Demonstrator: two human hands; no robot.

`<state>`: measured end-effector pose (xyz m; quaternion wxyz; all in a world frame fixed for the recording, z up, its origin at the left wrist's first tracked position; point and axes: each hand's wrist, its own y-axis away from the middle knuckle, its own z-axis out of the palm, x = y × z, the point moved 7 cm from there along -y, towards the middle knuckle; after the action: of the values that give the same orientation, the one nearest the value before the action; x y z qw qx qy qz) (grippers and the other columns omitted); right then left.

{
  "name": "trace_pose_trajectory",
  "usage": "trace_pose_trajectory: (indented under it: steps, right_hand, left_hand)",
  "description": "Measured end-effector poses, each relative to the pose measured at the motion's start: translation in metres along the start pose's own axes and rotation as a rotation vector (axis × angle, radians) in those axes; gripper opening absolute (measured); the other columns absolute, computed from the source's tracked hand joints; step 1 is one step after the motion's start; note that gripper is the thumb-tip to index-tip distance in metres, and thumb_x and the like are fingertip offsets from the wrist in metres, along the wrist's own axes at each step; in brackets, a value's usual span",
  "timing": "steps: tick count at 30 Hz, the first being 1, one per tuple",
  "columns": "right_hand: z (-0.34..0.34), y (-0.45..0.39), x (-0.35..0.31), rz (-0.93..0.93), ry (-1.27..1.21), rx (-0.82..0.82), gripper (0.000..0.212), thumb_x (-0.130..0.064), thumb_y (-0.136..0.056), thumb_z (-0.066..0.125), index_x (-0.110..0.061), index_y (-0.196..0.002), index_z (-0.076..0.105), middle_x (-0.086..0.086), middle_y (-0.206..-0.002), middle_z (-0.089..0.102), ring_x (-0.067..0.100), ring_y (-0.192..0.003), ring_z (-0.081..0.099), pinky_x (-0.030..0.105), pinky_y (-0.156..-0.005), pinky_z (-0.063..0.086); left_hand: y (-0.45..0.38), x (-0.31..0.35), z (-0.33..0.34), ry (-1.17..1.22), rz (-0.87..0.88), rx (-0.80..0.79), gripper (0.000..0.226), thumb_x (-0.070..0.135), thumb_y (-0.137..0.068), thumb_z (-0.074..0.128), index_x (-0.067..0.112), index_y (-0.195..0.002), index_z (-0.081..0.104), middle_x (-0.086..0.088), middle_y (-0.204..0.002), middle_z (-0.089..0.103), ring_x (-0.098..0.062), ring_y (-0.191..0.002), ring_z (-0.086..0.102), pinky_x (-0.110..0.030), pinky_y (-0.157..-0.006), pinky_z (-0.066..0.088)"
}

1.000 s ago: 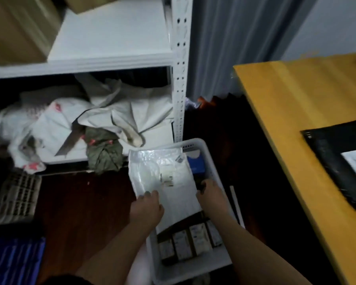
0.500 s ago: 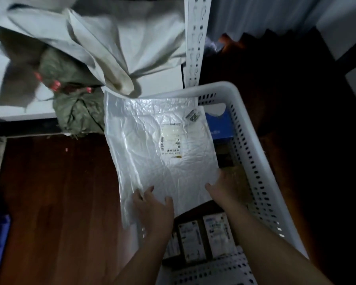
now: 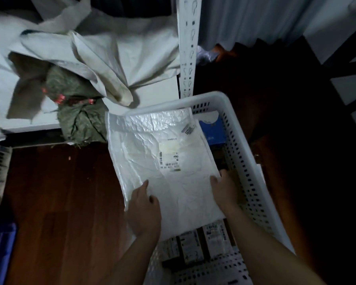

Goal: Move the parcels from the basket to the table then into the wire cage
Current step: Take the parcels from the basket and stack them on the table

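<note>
A large white plastic mailer parcel (image 3: 162,161) with a printed label lies across the top of the white perforated basket (image 3: 247,173) on the floor. My left hand (image 3: 145,210) grips its near left edge, thumb on top. My right hand (image 3: 224,188) holds its right edge, fingers tucked under it inside the basket. Below the mailer, several small dark labelled parcels (image 3: 195,245) fill the near end of the basket, and a blue box (image 3: 213,130) shows at the far end.
A white metal shelf post (image 3: 188,48) stands just behind the basket. Crumpled white sacks (image 3: 103,52) and a green bundle (image 3: 78,112) lie on the low shelf. Dark wooden floor (image 3: 56,202) lies to the left; a blue crate (image 3: 0,251) sits at the far left.
The view has swung down from the table onto the basket. Both hands have shifted along the mailer's near edges, and the mailer is a little higher over the basket.
</note>
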<state>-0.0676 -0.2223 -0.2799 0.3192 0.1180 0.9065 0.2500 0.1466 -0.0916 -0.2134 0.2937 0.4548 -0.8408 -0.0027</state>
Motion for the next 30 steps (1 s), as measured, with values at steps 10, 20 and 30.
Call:
trace_pose_trajectory:
  steps: [10,20,30]
  right_hand:
    - [-0.174,0.196,-0.086,-0.136,0.113,0.217,0.048,-0.01,-0.1,0.036,-0.029,-0.144,0.037,0.0,-0.142,0.043,0.022,-0.111,0.056,0.032,-0.084,0.05]
    - [-0.33,0.302,-0.134,-0.101,0.034,0.39,0.041,-0.011,-0.098,0.037,-0.028,-0.134,0.041,-0.003,-0.129,0.033,0.015,-0.07,0.052,0.028,-0.05,0.036]
    - [-0.467,0.338,-0.093,0.021,-0.375,0.804,0.046,0.007,-0.091,0.043,-0.015,-0.13,0.053,0.004,-0.121,0.039,0.018,-0.064,0.049,0.033,-0.056,0.041]
  left_hand:
    - [0.073,0.115,-0.164,-0.339,0.509,-0.109,0.065,-0.003,-0.063,0.074,0.005,-0.126,0.06,-0.017,-0.114,0.061,-0.03,-0.047,0.058,-0.032,-0.035,0.045]
    - [0.117,0.271,-0.3,-0.465,1.076,0.066,0.084,-0.013,-0.036,0.082,0.003,-0.117,0.066,-0.02,-0.106,0.065,-0.026,-0.044,0.059,-0.027,-0.036,0.046]
    - [0.191,0.476,-0.299,-0.465,1.292,-0.027,0.031,0.001,-0.058,0.081,0.011,-0.081,0.064,-0.014,-0.093,0.056,-0.03,-0.051,0.056,-0.031,-0.036,0.044]
